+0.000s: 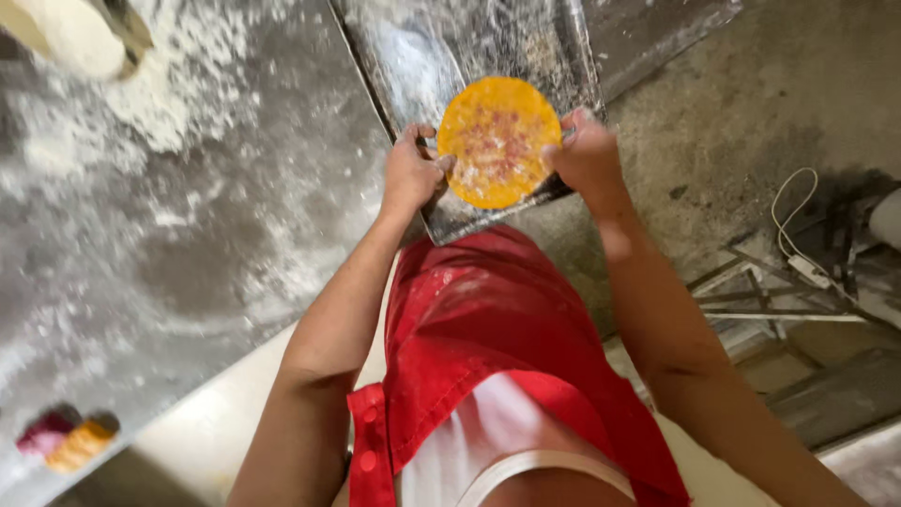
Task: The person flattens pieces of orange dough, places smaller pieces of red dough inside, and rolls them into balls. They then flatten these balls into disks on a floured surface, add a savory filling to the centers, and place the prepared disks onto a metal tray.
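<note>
Surface: flour-dusted grey metal worktop [188, 216].
Disc: flat round orange dough disc with red flecks [498, 141], lying on floured steel tray [450, 47].
Left hand [411, 174]: fingers pinching disc's left edge.
Right hand [587, 155]: fingers curled, gripping disc's right edge.
Nearby: red apron [488, 329] below tray.

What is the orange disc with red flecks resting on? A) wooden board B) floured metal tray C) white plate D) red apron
B: the orange disc lies on a flour-dusted metal tray, with the left hand and right hand at its two edges.
</note>
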